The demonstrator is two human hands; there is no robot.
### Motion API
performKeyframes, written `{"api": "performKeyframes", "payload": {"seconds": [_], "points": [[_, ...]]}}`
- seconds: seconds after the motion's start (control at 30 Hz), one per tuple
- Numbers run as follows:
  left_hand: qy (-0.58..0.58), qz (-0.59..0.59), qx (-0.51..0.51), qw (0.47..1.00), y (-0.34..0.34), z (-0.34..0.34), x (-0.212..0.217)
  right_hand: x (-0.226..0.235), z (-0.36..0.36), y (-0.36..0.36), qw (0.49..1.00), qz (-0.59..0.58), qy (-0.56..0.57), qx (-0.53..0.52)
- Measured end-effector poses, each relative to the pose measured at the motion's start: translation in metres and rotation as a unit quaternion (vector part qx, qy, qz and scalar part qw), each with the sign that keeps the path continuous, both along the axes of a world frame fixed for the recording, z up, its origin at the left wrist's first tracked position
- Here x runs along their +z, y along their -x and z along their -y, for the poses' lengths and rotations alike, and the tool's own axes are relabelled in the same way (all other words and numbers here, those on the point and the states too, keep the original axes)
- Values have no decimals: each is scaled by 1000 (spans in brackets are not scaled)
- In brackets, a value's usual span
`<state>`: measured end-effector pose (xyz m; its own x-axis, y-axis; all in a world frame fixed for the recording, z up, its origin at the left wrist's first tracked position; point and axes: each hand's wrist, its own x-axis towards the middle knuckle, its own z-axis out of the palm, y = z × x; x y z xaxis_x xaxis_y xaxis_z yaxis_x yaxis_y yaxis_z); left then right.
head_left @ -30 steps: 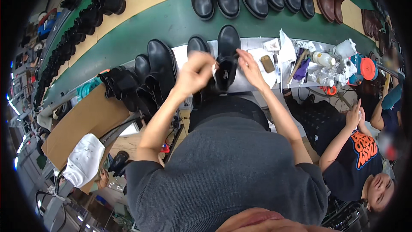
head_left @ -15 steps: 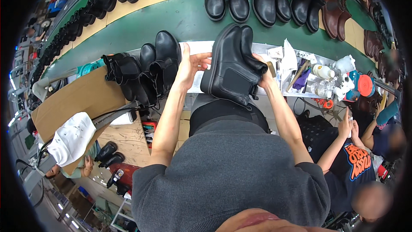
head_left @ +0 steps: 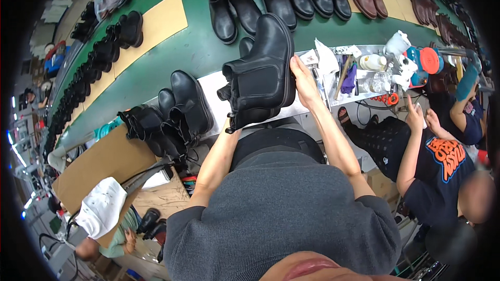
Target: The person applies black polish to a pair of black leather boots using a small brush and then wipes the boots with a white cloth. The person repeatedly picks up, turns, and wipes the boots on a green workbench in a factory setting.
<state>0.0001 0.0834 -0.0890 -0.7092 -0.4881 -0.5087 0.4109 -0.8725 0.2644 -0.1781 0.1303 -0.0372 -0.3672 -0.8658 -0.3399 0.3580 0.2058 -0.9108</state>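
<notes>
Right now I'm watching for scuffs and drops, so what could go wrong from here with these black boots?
The right hand is against the sole edge of the front black boot, with no full wrap visible, so that boot might slip; the left hand is hidden behind the boots, so its support can't be judged.
The second black boot sits close behind, mostly covered; if the two rub, their smooth leather could scuff.
</notes>
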Motion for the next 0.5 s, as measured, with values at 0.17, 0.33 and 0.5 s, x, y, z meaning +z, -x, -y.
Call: {"api": "performKeyframes", "payload": {"seconds": [0.17,0.33,0.5], "points": [[-51,-80,0,995,15,-2,11,24,-6,16,994,-103,-28,25],[341,172,89,920,25,9,0,-19,-12,29,991,-111,-27,-67],[366,152,45,917,20,29,-7,-36,-15,19,978,-155,42,-132]]}}
